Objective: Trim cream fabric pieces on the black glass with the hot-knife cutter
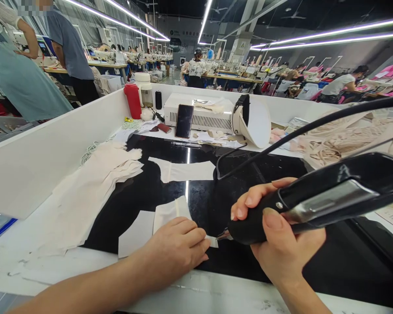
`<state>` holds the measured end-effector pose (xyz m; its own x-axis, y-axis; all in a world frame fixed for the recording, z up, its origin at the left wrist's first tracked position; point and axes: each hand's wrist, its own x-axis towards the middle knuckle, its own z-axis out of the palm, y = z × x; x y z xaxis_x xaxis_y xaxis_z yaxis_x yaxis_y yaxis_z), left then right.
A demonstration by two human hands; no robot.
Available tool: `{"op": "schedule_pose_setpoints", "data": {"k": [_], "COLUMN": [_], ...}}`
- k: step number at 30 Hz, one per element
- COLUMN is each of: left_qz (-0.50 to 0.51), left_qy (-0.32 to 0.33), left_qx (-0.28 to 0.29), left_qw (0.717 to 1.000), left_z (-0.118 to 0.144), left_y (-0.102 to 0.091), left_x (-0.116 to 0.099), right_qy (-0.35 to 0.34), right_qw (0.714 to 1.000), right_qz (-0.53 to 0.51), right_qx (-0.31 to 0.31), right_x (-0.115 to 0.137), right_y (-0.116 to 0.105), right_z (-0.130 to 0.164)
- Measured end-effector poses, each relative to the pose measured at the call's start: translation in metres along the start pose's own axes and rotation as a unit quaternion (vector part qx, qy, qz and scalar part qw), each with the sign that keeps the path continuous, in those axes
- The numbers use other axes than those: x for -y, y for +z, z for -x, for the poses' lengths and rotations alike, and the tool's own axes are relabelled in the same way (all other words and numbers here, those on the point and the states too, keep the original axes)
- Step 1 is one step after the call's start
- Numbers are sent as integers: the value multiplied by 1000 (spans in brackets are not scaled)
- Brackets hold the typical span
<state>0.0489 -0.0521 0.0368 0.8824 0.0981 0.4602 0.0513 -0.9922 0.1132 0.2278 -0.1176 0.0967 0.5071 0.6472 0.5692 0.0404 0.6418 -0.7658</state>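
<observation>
Our right hand (281, 244) wraps its fingers around the black tool (317, 203), whose long axis runs from upper right down to a tip at lower left. That tip touches the small fabric piece (170, 213) on the black mat (249, 174), which our left hand (177, 250) pins flat with closed fingertips.

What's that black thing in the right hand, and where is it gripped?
The right hand grips a black corded tool around its front body, near the tip.

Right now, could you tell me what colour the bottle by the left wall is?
The bottle is red, seen in the head view.
</observation>
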Motion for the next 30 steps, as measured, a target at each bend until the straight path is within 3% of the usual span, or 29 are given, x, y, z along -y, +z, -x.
{"op": "schedule_pose_setpoints", "data": {"k": [26,30], "left_qz": [14,31], "left_qy": [16,-6], "left_qx": [-4,18], "left_qw": [1000,999], "left_z": [1,0], "left_y": [-2,-5], "left_x": [9,9], "right_qy": [4,0], "right_qw": [999,999], "right_qz": [24,35], "right_qx": [-21,-24], "right_x": [6,8], "right_y": [-8,-10], "right_z": [0,0]}}
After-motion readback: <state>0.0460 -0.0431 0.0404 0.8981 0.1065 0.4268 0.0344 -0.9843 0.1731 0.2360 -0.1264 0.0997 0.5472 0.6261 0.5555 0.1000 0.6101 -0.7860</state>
